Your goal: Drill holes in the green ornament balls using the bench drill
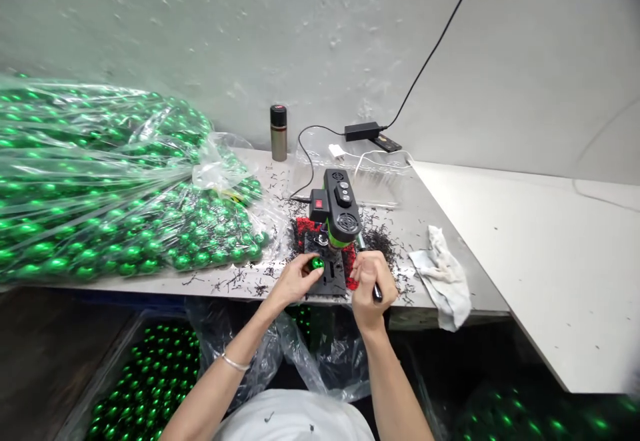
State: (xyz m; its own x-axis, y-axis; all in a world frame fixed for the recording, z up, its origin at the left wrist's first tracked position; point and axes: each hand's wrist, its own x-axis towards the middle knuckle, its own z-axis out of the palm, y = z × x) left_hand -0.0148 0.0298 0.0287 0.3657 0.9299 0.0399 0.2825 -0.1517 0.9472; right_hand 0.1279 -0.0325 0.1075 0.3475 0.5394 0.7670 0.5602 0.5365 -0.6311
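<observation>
A small black machine point(342, 207) with round vents and a red switch stands on the grey table, over a black base plate point(327, 284). My left hand point(296, 279) pinches a shiny green ball point(317, 263) between thumb and fingers at the front of the machine, over the plate. At the machine's right side, my right hand point(373, 281) is wrapped round a lever with a black handle point(377, 293). Red material shows on both sides of the plate.
A large clear bag of green balls point(125, 187) fills the table's left. Behind stand a flask point(279, 133) and a power adapter point(362, 131). A white cloth point(443, 277) hangs over the front edge at right. Black scraps surround the machine. A bin of green balls point(150, 374) sits below.
</observation>
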